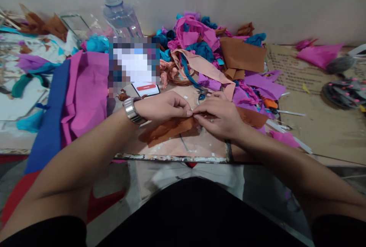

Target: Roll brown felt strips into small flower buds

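My left hand [164, 107], with a metal watch on its wrist, pinches the upper edge of a brown crepe-paper strip [167, 129] lying on the work board [197, 148]. My right hand [219, 117] meets it fingertip to fingertip and pinches the same brown strip, which runs on under that hand to the right. Both hands are closed on the paper near the middle of the table.
A heap of pink, purple, teal and brown paper scraps [206, 48] lies behind the hands. A water bottle [120, 12] stands at the back left, folded pink and blue sheets [82, 90] lie left, a phone [145, 88] just beyond, and tools [345, 90] right.
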{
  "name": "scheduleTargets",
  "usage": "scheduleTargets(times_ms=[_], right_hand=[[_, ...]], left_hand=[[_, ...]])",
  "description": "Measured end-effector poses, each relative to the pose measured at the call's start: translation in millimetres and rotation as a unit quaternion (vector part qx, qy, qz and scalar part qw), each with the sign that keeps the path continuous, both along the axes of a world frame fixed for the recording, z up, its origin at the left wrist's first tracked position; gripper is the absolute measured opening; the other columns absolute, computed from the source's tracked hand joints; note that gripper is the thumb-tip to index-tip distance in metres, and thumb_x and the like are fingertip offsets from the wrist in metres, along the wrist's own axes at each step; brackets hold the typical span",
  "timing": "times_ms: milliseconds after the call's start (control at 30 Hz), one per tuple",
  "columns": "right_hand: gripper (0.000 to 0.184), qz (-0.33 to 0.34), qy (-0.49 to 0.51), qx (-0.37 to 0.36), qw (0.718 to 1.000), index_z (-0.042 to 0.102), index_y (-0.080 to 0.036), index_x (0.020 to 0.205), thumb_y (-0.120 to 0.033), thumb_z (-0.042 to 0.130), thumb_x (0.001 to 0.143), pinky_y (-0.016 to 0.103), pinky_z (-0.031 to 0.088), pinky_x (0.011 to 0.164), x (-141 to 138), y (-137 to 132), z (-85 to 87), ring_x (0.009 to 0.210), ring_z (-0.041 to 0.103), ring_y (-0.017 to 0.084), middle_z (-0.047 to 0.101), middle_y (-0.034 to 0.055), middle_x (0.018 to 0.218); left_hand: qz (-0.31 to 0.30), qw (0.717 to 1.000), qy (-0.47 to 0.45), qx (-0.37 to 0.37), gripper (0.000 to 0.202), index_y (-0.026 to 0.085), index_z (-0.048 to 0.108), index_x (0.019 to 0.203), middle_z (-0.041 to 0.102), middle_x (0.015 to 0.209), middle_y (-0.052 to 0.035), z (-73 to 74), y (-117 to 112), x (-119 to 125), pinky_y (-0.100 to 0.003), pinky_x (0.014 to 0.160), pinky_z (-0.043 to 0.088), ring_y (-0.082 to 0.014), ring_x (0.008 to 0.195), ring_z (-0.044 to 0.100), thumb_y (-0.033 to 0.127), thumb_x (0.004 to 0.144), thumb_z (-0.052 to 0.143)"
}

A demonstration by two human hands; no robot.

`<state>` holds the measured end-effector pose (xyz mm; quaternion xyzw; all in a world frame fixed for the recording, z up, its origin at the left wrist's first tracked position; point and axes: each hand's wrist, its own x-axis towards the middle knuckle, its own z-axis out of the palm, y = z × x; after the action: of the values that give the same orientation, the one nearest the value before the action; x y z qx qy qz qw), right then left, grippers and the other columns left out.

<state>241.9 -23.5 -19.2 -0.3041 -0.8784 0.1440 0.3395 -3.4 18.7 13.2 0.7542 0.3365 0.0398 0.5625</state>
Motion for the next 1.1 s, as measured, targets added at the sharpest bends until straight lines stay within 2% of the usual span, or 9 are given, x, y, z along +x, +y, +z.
scheduleTargets(times_ms=[267,600,867,1100], right_hand=[[0.009,-0.015,-0.012,0.015,1.0,0.075,-0.025,0.1,-0.025,0.066,0.098,0.045,0.039,0.096,-1,0,-0.2,0.084,0.072,0.02,0.083,0.0003,0.092],[0.009,-0.022,-0.041,-0.02,0.999,0.072,-0.023,0.097,-0.024,0.062,0.099,0.045,0.036,0.095,-3,0,-0.7,0.092,0.072,0.023,0.081,0.0026,0.095],[0.006,-0.031,-0.012,-0.052,0.998,0.07,-0.022,0.097,-0.021,0.065,0.096,0.042,0.042,0.092,-5,2,-3.4,0.097,0.072,0.023,0.08,0.0039,0.102],[0.005,-0.031,0.032,-0.067,0.997,0.072,-0.024,0.095,-0.021,0.068,0.094,0.042,0.048,0.095,-5,4,-4.8,0.103,0.073,0.023,0.08,0.0045,0.106]], left_hand=[[0.004,0.999,0.011,0.035,0.032,0.015,0.074,0.091,0.052,0.066,0.0031,2.2,-1,1,-0.022,0.056,0.03,-0.0086,0.058,0.04,0.044,0.095,0.061],[-0.006,0.986,0.052,0.161,0.036,0.014,0.075,0.087,0.06,0.066,0.0011,5.6,-4,5,-0.025,0.059,0.03,-0.0102,0.06,0.046,0.044,0.097,0.057],[0.011,0.97,0.071,0.233,0.036,0.016,0.074,0.089,0.067,0.072,0.0004,3.9,-10,7,-0.026,0.062,0.034,-0.012,0.064,0.054,0.045,0.1,0.055],[0.024,0.969,0.06,0.239,0.032,0.017,0.074,0.089,0.071,0.076,0.0006,8.3,-14,8,-0.026,0.065,0.037,-0.0119,0.066,0.057,0.04,0.1,0.056]])
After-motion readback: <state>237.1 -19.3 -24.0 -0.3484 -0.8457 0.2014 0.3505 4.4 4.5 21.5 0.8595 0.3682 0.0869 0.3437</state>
